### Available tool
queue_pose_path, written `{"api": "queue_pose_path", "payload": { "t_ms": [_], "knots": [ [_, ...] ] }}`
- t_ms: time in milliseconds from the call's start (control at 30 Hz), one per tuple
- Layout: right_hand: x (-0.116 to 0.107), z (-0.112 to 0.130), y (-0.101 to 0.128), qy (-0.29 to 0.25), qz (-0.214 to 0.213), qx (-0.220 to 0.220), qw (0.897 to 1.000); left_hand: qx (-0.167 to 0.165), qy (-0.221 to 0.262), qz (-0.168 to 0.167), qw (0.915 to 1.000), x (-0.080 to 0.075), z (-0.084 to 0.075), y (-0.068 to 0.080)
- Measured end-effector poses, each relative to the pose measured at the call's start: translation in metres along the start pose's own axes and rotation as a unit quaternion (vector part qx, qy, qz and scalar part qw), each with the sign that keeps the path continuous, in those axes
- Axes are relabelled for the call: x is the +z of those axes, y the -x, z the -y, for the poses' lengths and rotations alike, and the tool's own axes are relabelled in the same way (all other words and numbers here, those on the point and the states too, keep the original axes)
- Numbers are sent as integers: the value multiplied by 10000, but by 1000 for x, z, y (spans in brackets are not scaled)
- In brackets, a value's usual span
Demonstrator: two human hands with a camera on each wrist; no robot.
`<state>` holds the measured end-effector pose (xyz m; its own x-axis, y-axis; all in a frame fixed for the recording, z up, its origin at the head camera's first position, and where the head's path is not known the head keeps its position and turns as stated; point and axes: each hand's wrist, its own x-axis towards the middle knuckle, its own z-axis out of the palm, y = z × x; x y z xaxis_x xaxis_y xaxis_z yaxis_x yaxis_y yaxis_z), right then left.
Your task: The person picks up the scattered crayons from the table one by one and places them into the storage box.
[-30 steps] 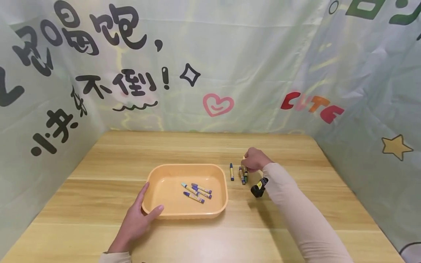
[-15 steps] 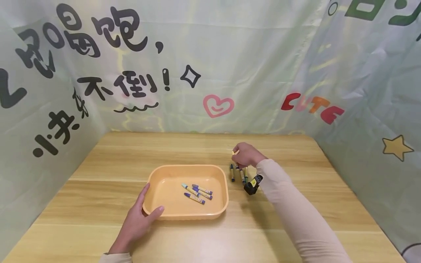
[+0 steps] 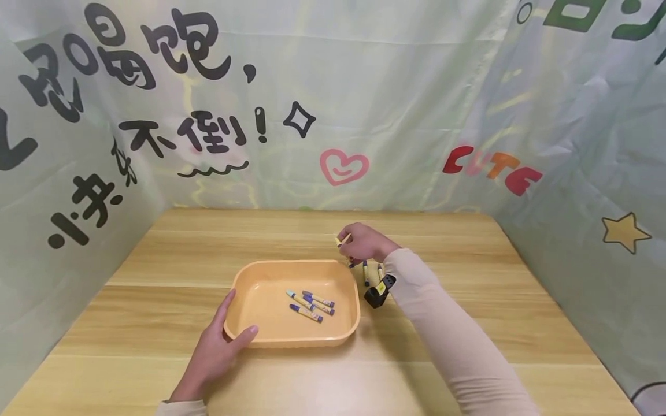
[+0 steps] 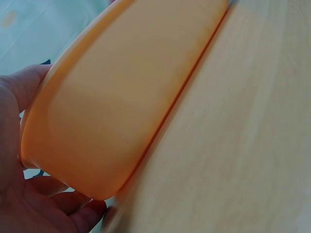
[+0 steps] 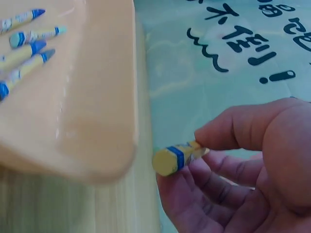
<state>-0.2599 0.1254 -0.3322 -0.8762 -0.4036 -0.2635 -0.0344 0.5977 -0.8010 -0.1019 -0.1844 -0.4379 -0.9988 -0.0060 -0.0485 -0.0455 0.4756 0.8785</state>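
Observation:
My left hand [image 3: 215, 346] grips the near left corner of a pale orange plastic tray [image 3: 291, 343], thumb at the rim and fingers along its outside. In the left wrist view, the fingers [image 4: 68, 201] curl at the tray's lower corner. Several crayons [image 3: 307, 314] in blue and light teal with yellow wrappers lie inside the tray. My right hand [image 3: 364, 241], just beyond the tray's far right corner, pinches a crayon [image 5: 176, 158] with a yellow end and a blue band between thumb and fingers. The held crayon's other end is partly hidden by the fingers.
A dark-ended crayon [image 3: 366, 273] lies on the wooden table [image 3: 442, 242] right of the tray. Another crayon [image 3: 380, 270] beside it is partly hidden by the black wrist camera [image 3: 378, 292]. Printed cloth walls [image 3: 406, 104] enclose the table's back and sides.
My right hand has moved left from over the loose crayons to the tray's far right corner, carrying the pinched crayon. The left hand and tray stay in place.

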Motion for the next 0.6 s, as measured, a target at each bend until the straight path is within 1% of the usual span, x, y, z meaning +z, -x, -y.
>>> {"api": "queue_pose_path", "payload": {
  "t_ms": [100,233,500,600],
  "knots": [
    [8,2,-4,-126,292,-136,9994,3,31,6,10000,0,0,0],
    [18,3,-10,-236,663,-202,9973,-2,85,14,10000,1,1,-1],
    [35,3,-18,-41,1067,-212,9941,-3,161,68,9998,0,1,-1],
    [41,4,-21,-41,1371,-214,9903,10,165,47,9999,-1,1,-1]
  ]
}}
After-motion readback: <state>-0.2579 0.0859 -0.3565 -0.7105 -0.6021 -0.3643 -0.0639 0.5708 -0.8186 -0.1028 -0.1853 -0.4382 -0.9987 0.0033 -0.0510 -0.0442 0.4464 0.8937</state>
